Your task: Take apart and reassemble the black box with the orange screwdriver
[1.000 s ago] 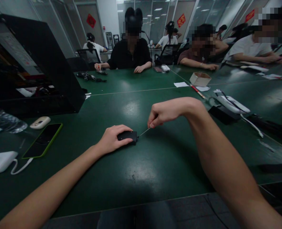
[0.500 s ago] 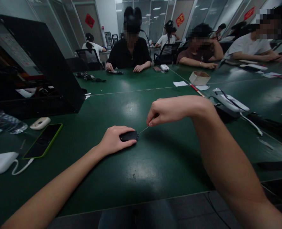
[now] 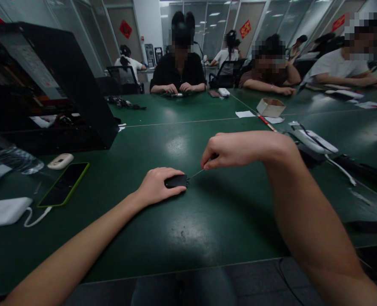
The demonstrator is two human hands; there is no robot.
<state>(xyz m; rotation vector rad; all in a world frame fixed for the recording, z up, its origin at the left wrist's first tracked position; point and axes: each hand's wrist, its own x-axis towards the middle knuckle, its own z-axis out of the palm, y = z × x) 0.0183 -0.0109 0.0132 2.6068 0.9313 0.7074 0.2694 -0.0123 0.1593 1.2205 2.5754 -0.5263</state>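
Note:
My left hand (image 3: pixel 158 186) rests on the green table (image 3: pixel 178 242), its thumb and fingers closed around the sides of a small flat black object (image 3: pixel 175 181) whose exact kind I cannot make out. From the object's right end a thin pale cord (image 3: pixel 195 174) slants up to my right hand (image 3: pixel 218 151). That hand is raised above the tabletop with the wrist bent, and it pinches the cord's far end between thumb and fingertips. Between the two hands the cord looks straight. Tiny dark bits show where it meets the black object.
To the left are a green-edged phone (image 3: pixel 64 185), a white power bank (image 3: pixel 5 211), an earbud case (image 3: pixel 61 161), a plastic bottle (image 3: pixel 22 159) and a black cabinet (image 3: pixel 89 93). A white box (image 3: pixel 270 107) and a white device (image 3: pixel 314 140) lie right. A person (image 3: pixel 178 74) sits opposite.
The whole view has shifted slightly, so everything sits a little further right. My hands keep their hold on the black object and cord. The person opposite has brought both hands closer together.

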